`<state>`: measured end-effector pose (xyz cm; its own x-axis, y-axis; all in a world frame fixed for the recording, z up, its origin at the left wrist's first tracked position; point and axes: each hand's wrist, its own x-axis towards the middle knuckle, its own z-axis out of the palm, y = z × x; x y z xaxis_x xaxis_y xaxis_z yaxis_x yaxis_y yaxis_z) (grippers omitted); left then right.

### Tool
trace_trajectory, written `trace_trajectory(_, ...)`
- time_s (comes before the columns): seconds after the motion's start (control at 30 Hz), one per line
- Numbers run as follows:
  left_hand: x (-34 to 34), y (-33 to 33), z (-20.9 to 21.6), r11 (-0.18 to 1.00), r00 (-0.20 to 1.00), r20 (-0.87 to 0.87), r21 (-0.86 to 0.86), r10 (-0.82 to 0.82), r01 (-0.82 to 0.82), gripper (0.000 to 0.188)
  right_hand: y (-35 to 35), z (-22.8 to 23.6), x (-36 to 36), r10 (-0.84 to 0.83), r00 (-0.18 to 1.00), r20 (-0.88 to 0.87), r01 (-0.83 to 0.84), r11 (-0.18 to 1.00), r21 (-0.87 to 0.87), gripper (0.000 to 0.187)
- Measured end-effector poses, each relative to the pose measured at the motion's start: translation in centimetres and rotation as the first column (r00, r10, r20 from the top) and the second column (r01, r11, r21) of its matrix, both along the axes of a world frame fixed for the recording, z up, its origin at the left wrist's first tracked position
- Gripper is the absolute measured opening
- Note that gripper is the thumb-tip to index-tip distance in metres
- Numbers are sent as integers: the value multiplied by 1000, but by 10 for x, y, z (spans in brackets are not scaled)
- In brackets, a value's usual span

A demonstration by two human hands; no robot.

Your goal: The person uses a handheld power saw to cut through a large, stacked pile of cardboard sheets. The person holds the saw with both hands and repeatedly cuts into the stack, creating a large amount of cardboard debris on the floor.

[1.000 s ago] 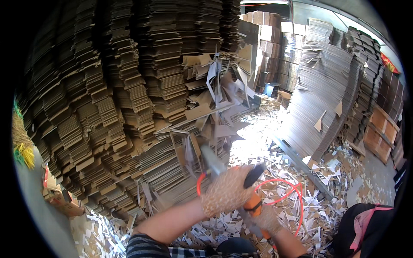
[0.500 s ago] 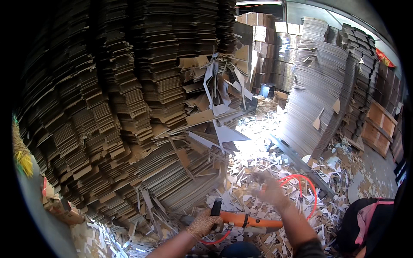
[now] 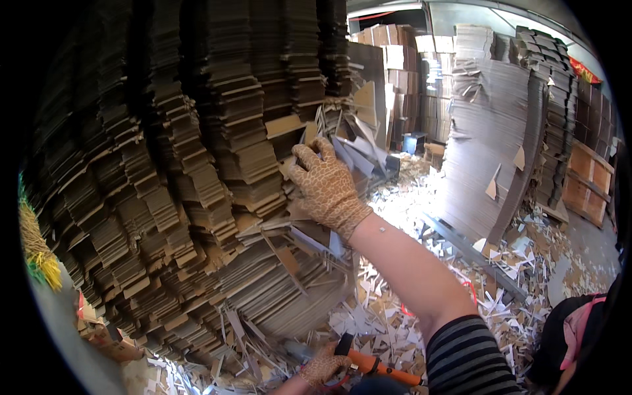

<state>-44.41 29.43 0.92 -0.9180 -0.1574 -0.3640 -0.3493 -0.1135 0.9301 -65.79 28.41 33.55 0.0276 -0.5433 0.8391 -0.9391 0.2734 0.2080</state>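
In the head view, two hands show, both in brown-and-cream patterned gloves. The right hand (image 3: 329,191) is raised at a tangle of cardboard offcuts (image 3: 361,157) jutting from the big cardboard stack (image 3: 243,131) on the left; its fingers are bent, but whether they grip a piece cannot be told. The left hand (image 3: 324,367), low near the bottom edge, is closed around one orange tool (image 3: 366,361) with one black handle (image 3: 343,344), which lies sideways just above the lower rim. Parts of one red hose (image 3: 471,292) show beyond the right forearm.

Across the floor lie scraps (image 3: 388,289), too many to count, and one metal bar (image 3: 477,255) beside the tall grey stack (image 3: 484,131). Two loose tan shards (image 3: 519,158) show against that stack's side. Farther back stands one blue box (image 3: 413,142); at the right, one wooden panel (image 3: 588,184) leans.
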Motion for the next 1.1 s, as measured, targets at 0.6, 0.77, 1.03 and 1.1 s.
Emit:
trace_trajectory(0.6,-9,27,53,998,996,69,46,-53,50,47,173,-218,-22,-462,553,693,-181,746,641,43)
trace_trajectory(0.77,-43,41,106,988,976,151,35,-156,152,54,295,-299,16,-722,234,651,-774,267,574,63)
trace_trajectory(1.03,-65,68,182,897,921,122,-213,-369,388,62,353,-322,82,-804,-207,558,-561,564,606,53)
trace_trajectory(1.1,-72,64,233,873,878,-49,-140,-477,467,41,367,-319,86,-756,-221,616,-529,623,576,48)
